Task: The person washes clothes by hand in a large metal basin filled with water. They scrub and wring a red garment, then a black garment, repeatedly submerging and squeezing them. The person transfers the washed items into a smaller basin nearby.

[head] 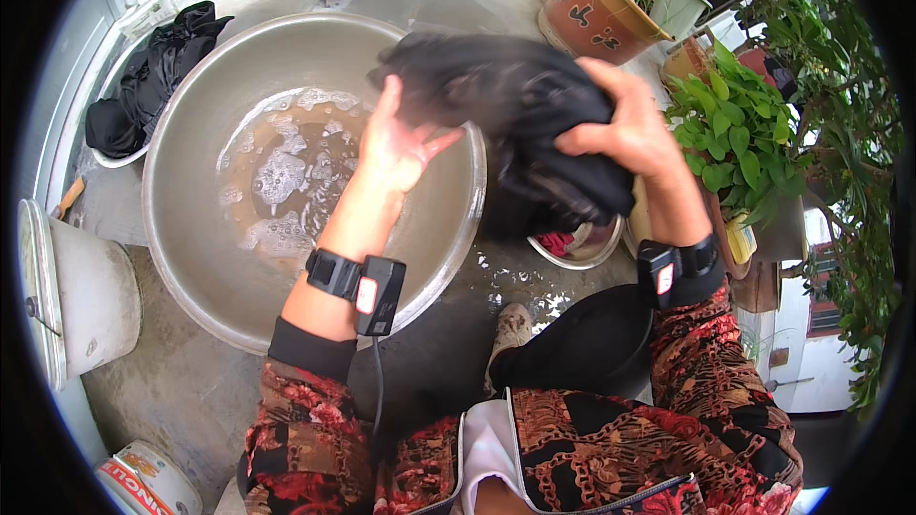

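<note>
A bunched dark cloth, probably a garment [515, 100], hangs blurred over the right rim of a large metal basin [186, 229]. My right hand [630, 121] grips its right end between thumb and fingers. My left hand [404, 146] is over the basin with palm up and fingers spread, just below the cloth's left end; whether it touches the cloth cannot be told. Brownish water with suds [286, 172] lies in the bottom of the basin. The cloth partly hides a smaller metal bowl [572, 265] with red fabric in it.
Dark wet clothes [157, 79] fill a white tub at the upper left. A lidded white bucket [93, 293] stands left of the basin, and a printed pail [157, 479] lower down. Potted plants [737, 121] and an orange planter [594, 7] line the right. The floor is wet beside my shoe [512, 329].
</note>
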The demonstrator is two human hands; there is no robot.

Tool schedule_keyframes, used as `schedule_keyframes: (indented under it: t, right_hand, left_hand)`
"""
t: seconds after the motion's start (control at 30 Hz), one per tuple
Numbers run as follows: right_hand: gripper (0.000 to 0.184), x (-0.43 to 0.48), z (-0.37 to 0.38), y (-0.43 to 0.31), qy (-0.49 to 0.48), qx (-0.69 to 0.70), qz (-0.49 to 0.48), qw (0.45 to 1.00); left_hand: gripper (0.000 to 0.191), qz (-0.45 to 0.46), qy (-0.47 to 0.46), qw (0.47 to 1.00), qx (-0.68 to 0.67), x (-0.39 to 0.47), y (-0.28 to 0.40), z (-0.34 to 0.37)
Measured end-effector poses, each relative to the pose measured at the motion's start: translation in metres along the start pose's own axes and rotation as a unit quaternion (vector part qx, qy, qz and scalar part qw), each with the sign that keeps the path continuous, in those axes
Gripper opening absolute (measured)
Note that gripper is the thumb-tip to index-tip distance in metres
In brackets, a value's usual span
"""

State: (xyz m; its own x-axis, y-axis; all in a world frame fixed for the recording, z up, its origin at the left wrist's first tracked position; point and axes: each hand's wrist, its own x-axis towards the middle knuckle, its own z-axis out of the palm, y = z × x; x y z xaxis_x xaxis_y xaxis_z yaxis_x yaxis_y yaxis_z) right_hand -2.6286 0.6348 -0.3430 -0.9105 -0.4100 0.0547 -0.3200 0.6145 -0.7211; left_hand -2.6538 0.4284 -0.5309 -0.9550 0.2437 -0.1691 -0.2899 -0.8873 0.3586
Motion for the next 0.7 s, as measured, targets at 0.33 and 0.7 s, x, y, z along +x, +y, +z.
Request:
schedule_keyframes:
  t: [0.33,0.7]
  right_hand:
    - [0.046,-0.114,-0.066,0.185,0.320,-0.052,0.154,0.933]
    - [0.065,-0.077,-0.086,0.288,-0.301,-0.091,0.349,0.883]
  left_hand:
    - [0.067,-0.110,0.000,0.987,0.120,0.014,-0.030,-0.029]
    - [0.054,-0.082,0.314,0.787,0.526,-0.036,0.080,-0.165]
